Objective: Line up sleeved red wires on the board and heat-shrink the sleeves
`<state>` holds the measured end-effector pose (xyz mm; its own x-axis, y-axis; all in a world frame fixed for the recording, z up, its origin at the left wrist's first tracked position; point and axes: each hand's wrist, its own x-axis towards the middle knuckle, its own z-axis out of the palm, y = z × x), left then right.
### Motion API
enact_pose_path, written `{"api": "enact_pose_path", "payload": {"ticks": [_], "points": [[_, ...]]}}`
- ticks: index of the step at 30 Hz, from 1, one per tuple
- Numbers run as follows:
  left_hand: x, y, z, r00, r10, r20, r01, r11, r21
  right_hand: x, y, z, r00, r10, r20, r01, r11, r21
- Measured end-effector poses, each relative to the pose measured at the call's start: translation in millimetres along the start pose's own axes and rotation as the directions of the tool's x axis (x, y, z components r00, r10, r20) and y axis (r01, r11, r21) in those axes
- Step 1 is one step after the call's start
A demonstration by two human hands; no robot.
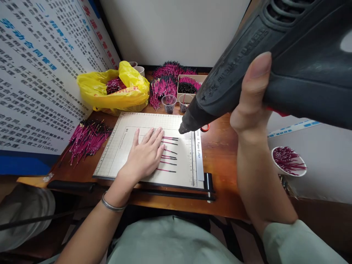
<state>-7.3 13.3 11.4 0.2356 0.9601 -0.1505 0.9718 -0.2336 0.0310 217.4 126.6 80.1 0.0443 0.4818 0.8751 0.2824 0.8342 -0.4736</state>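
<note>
My left hand [147,152] lies flat with fingers stretched over the left part of a row of short magenta wires [167,156] with black sleeved ends. Those wires rest side by side on a white gridded paper cutter board [180,123], their black ends pointing right. In my right hand [251,95] is a dark grey heat gun [228,77], gripped with the thumb along its near side. Its nozzle points down and left, just above the board near the topmost wires. Part of the wires is hidden under my left hand.
Behind the board are a yellow plastic bag [110,97], piled wires [164,88], a box [180,96] and clear cups [168,104]. A loose wire bundle [88,141] lies left. A white cup of wires [288,161] stands right. A red-orange ring handle [205,128] shows beyond the nozzle.
</note>
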Motion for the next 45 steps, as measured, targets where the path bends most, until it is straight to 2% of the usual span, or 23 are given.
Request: {"api": "enact_pose_path", "payload": {"ticks": [6,10,15,20,25,28,31,34,36,41,45], "points": [[-5.9,-1.4,1.1,1.0,0.005,-0.003,-0.005,0.999,-0.033,0.0,2.7,-0.2,1.0,-0.026,-0.01,0.027,0.998,0.053],[-0.2,0.1,-2.6,0.993,-0.006,-0.121,-0.001,0.999,-0.052,-1.6,-0.3,0.1,1.0,-0.021,0.019,0.021,1.0,-0.003],[-0.9,2.6,0.0,0.966,0.056,-0.251,-0.074,0.995,-0.063,-3.5,-3.4,0.4,1.0,0.007,-0.014,-0.007,1.0,-0.021],[-18.1,1.8,12.3,0.955,0.115,-0.272,-0.134,0.99,-0.053,-2.3,-4.7,1.3,1.0,0.0,-0.017,0.001,0.999,0.046],[-22.2,2.0,14.8,0.951,0.101,-0.291,-0.122,0.991,-0.054,-3.6,-1.5,0.8,0.999,-0.033,0.006,0.033,0.999,0.017],[-15.8,3.3,11.9,0.959,0.066,-0.276,-0.085,0.995,-0.057,-5.6,2.6,-0.8,0.998,-0.052,0.018,0.051,0.997,0.063],[-11.4,3.4,10.4,0.975,0.044,-0.217,-0.057,0.997,-0.054,-5.5,4.4,-1.4,0.997,-0.056,0.043,0.055,0.998,0.034],[-13.9,2.9,12.0,0.983,0.052,-0.176,-0.061,0.997,-0.047,-2.4,3.1,0.8,0.996,-0.062,0.057,0.054,0.99,0.132],[-16.4,3.4,13.6,0.984,0.051,-0.173,-0.06,0.997,-0.043,0.1,1.2,3.4,0.998,-0.034,0.052,0.024,0.982,0.189],[-8.9,6.4,13.7,0.99,-0.006,-0.144,-0.001,0.999,-0.048,-1.0,-7.8,7.5,0.993,0.096,0.072,-0.106,0.983,0.149],[0.6,7.2,13.0,0.992,-0.042,-0.116,0.035,0.997,-0.062,-9.2,-24.2,2.5,0.996,0.077,0.044,-0.083,0.986,0.146]]}}
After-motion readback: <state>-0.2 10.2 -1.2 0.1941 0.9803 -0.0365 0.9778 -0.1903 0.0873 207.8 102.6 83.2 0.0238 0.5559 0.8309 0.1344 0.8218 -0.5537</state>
